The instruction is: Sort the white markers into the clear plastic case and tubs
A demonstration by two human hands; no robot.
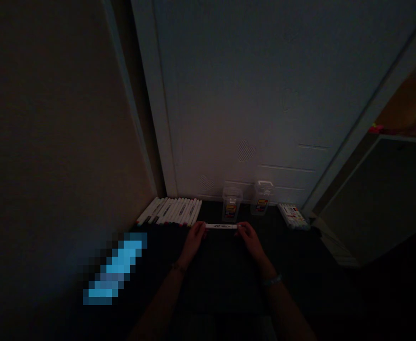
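Observation:
A white marker [221, 226] lies level between my two hands, its dark printed lettering turned up. My left hand [195, 234] pinches its left end, and my right hand [247, 234] grips the right end. Just beyond the marker stands a clear plastic case [230, 206] with a yellow and dark label. A second clear case [261, 199], slightly tilted, is to its right. Left of my hands, several white markers [174, 211] lie side by side in a row, some with coloured ends.
A pack of markers [293, 216] lies at the right back of the dark table [225, 279]. A bright blurred-out screen [117, 267] is at the left. Behind the table rises a pale panel [247, 94] with embossed hearts, and a wall [58, 118] closes the left side.

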